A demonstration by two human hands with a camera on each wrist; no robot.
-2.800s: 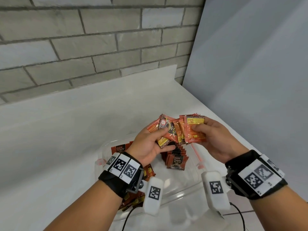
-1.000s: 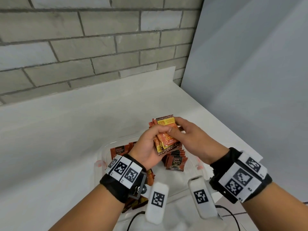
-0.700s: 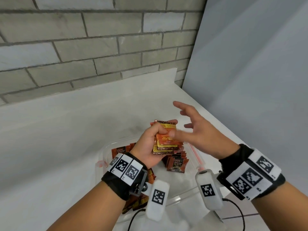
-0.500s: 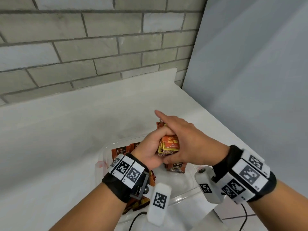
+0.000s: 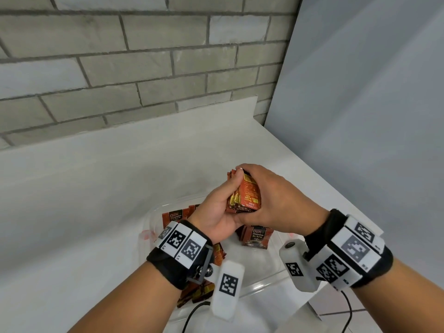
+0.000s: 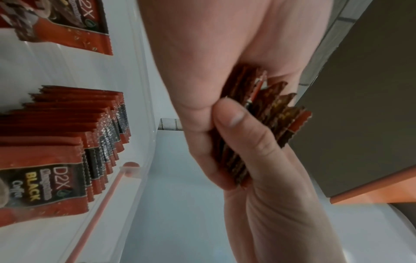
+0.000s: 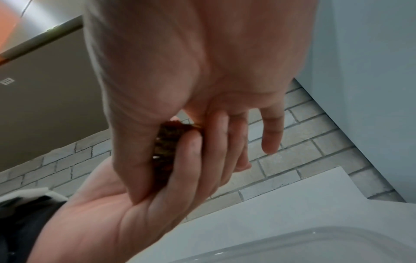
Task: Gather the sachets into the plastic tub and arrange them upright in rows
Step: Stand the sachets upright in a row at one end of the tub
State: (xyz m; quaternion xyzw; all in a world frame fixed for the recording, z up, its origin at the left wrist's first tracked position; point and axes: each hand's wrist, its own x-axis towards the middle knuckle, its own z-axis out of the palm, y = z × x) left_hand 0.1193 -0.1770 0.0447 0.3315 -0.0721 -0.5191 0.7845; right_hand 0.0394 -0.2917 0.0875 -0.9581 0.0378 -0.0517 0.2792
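Both hands (image 5: pixel 242 207) hide sachets (image 5: pixel 247 197) — edges only

Plain indoor room, grey brick wall (image 5: pixel 144 56), white counter (image 5: pixel 84 188)

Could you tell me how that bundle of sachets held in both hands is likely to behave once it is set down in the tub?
The bundle of sachets looks thin and floppy, edges already fanned unevenly, so it will probably splay once the left hand and right hand let go. Foil faces likely slide. Leaning it against the standing row should help.

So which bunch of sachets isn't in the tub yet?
The stack of sachets held above the tub, gripped between the left hand and right hand.
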